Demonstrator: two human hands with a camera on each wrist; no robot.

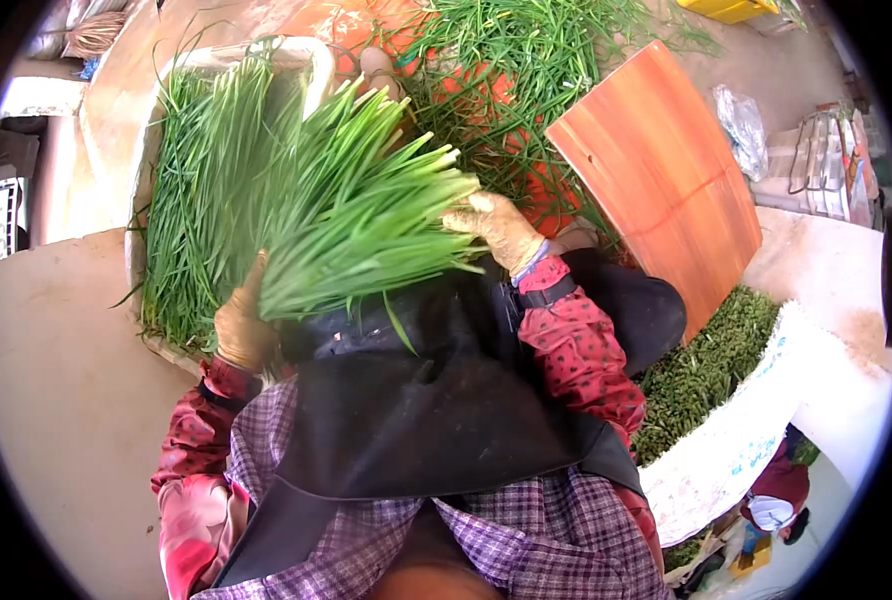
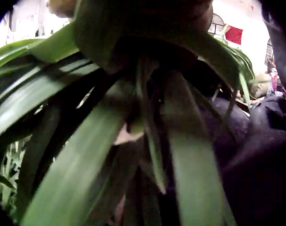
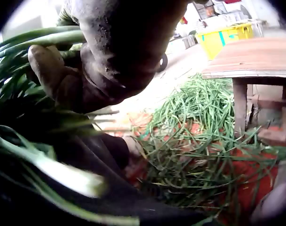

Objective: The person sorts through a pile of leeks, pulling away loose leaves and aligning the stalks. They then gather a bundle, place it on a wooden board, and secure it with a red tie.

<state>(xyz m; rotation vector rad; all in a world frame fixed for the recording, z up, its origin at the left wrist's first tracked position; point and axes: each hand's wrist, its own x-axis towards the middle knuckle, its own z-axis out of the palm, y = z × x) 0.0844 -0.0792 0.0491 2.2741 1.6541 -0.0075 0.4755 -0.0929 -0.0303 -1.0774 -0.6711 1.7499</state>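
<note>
A large bunch of garlic chives (image 1: 366,200) lies across the lap, pale stem ends toward the right and leaves toward the left. My left hand (image 1: 244,325), in a yellowish glove, grips the leafy end, thumb along the near side. In the left wrist view broad leaves (image 2: 81,169) hang below that hand and hide its fingers. My right hand (image 1: 506,232), also gloved, is at the stem ends, and in the right wrist view its fingers (image 3: 53,77) curl around stalks. One thick white stem (image 3: 72,179) sticks out below them.
A white-rimmed container (image 1: 311,52) full of chives stands at the left. Loose leaves (image 1: 526,40) cover an orange floor sheet ahead. To the right are a wooden stool (image 1: 666,180), a white sack (image 1: 726,450) beside green trimmings (image 1: 706,370), and a yellow crate (image 3: 223,40) farther back.
</note>
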